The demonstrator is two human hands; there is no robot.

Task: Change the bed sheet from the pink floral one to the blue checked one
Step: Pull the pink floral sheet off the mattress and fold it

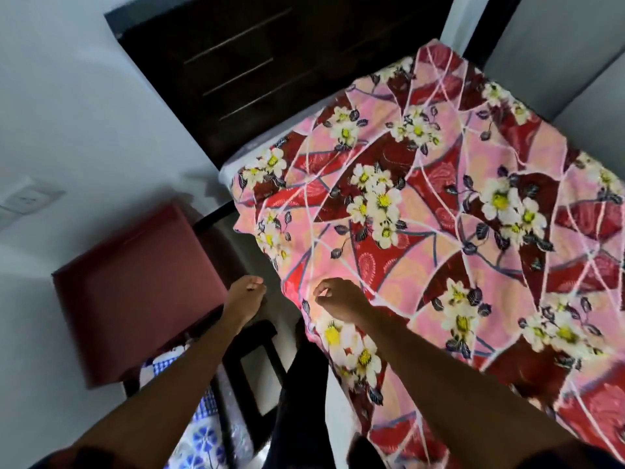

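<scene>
Pink floral sheet (pixel 422 214): lay spread over the bed; probably light, soft and limp, best gathered at its hanging left edge.
Right hand (pixel 338 299): above that edge, fingers curled; grip unclear.
Left hand (pixel 245 296): fingers straight, together, empty.
Red chair (pixel 135 292): crowded the bedside, blue checked cloth (pixel 162 363) on it.

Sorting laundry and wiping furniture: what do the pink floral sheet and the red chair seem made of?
Pink floral sheet: thin printed cloth, likely cotton or a blend, matte; it creases and hangs limp at the side. Red chair: maroon panel, probably upholstered; fabric or vinyl cannot be told through the blur.
</scene>
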